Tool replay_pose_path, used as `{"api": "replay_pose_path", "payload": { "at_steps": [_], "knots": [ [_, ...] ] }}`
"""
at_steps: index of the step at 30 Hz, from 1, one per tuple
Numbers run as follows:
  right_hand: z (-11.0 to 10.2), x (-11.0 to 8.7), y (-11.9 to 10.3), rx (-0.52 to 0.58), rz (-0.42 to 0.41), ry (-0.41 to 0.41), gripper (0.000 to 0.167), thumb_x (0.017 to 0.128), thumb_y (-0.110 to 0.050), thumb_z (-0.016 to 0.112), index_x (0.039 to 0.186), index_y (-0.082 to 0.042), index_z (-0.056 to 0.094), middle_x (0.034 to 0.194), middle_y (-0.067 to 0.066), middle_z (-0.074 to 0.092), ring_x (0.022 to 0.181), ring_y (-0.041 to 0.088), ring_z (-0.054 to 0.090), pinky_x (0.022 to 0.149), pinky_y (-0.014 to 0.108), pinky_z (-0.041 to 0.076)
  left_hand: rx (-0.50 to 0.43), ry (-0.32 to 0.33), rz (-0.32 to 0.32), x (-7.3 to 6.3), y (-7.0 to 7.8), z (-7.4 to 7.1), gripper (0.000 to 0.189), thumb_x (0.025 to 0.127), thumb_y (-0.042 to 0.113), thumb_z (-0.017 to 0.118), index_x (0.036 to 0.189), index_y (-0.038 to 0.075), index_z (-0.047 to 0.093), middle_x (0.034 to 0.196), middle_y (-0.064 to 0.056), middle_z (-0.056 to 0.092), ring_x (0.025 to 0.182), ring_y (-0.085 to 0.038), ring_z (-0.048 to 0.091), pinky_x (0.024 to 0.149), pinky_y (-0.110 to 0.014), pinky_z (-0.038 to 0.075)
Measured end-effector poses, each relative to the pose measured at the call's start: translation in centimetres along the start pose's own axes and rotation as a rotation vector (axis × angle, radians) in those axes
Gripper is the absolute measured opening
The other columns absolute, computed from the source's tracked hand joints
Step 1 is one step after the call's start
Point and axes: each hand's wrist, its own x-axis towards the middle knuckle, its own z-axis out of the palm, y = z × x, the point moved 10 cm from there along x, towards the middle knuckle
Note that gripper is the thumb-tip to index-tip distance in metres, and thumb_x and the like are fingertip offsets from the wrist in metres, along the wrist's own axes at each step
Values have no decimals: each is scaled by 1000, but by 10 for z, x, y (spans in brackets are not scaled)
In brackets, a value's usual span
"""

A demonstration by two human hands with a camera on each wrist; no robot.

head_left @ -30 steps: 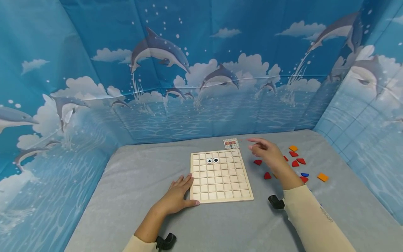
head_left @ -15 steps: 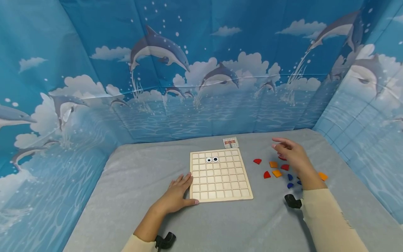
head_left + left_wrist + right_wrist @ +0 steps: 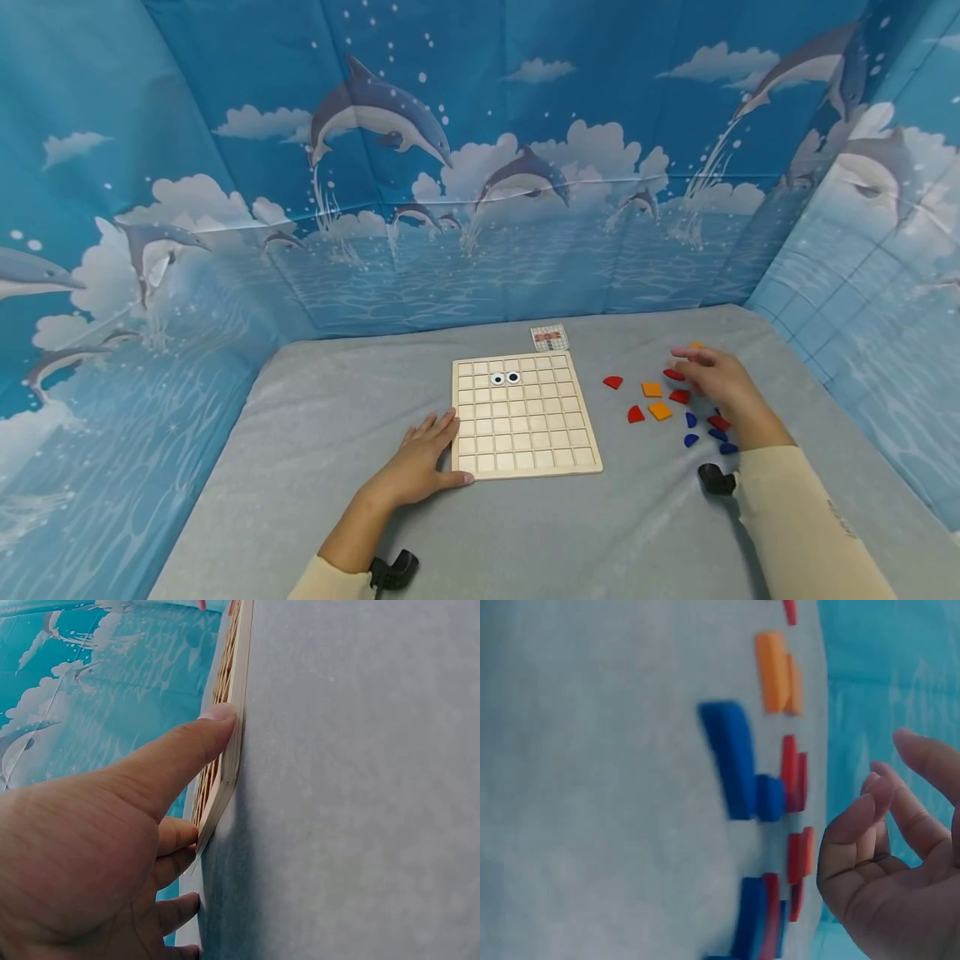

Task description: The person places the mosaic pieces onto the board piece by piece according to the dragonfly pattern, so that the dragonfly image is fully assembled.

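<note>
L hand, fingers apart, touches sq. pale-wood gridded board; R hand, empty, loosely bent, hovers nr. flat red/orange/blue pieces.

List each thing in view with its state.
Pale wooden grid board: flat, most cells bare.
Two round white-and-black eye pieces: on the board, side by side.
Printed white grid card: face up beyond the board.
Orange square tiles: loose.
Red wedge pieces: loose.
Blue rounded pieces: loose.
Gray cloth: spread, creased.
Blue dolphin-print backdrop: hanging, creased.
Left hand: touching the board's edges.
Right hand: near the pieces, holding nothing visible.
</note>
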Motion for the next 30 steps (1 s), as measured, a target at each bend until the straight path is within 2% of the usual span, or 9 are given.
{"api": "replay_pose_path", "payload": {
  "at_steps": [4,7,13,20,30],
  "knots": [
    [2,6,17,-6,87,-20,58,103,-40,52,152,-9,46,120,14,59,105,28,54,78,28,46,1,-7,3,1,0,1,97,88,52,74,160,6,28,170,-9,19,157,-40,13,123,-67,12],
    [3,11,25,0,99,-33,60,103,-40,54,152,-6,44,131,18,57,109,28,55,75,24,48,-3,-16,2,1,0,3,97,88,54,73,160,7,27,170,-8,18,157,-40,12,123,-66,11],
    [4,15,30,-23,87,-36,60,101,-36,60,150,-5,46,119,13,61,99,24,59,68,20,51,-10,-16,-6,1,-2,2,98,88,54,73,160,7,27,170,-9,18,158,-40,12,123,-66,11],
    [8,15,27,-92,51,-54,64,100,-38,61,151,-4,43,130,22,55,96,25,60,73,26,52,-4,-21,-8,-1,-2,2,98,88,54,73,160,7,28,170,-8,18,158,-39,12,123,-66,11],
    [9,17,31,-139,89,-21,57,100,-31,61,150,-8,44,118,18,54,90,28,56,71,32,47,-7,-19,-8,1,-3,3,98,88,56,72,161,9,27,170,-6,18,158,-38,11,124,-65,10]
  ]
}}
